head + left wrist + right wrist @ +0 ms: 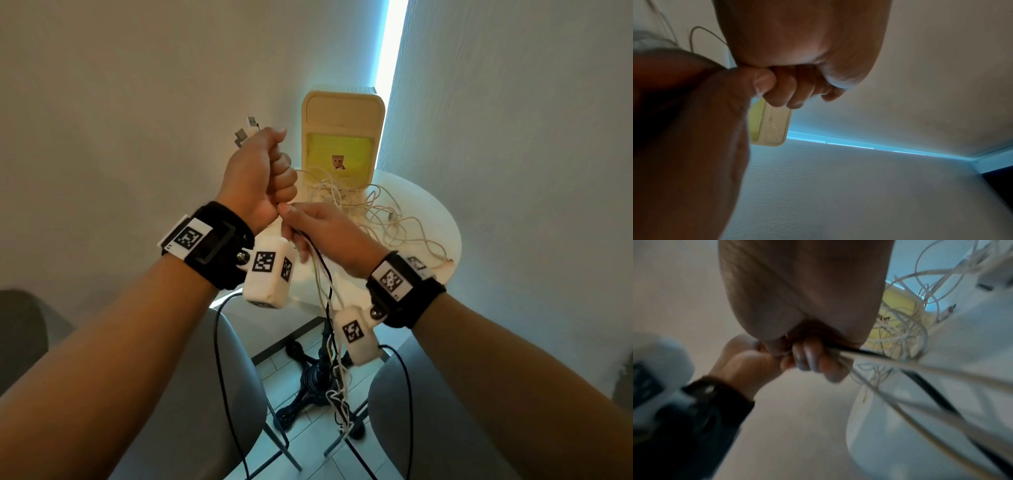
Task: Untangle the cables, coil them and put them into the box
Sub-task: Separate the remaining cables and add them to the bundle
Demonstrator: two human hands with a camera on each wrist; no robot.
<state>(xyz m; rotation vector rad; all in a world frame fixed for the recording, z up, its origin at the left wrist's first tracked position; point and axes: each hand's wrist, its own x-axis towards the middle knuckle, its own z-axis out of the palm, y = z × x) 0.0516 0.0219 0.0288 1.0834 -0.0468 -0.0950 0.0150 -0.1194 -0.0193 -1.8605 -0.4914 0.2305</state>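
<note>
My left hand (270,174) is raised in a fist around a bundle of cable ends, and two USB plugs (247,132) stick out above it. Just under that fist my right hand (298,226) pinches the same strands. From it, black and white cables (329,294) hang down in a knotted string (337,397) between the chairs. In the right wrist view my curled fingers (812,360) grip a black cable and white ones. More tangled white cables (376,212) lie on the table. The cream box (342,113) stands behind them with its lid up and a yellow-green inside.
The round white table (445,240) stands on a black pedestal base (308,377) in the corner of pale walls. Two grey chairs (236,370) (421,411) flank the hanging cables below my wrists. Black wires from the wrist cameras (219,342) dangle down.
</note>
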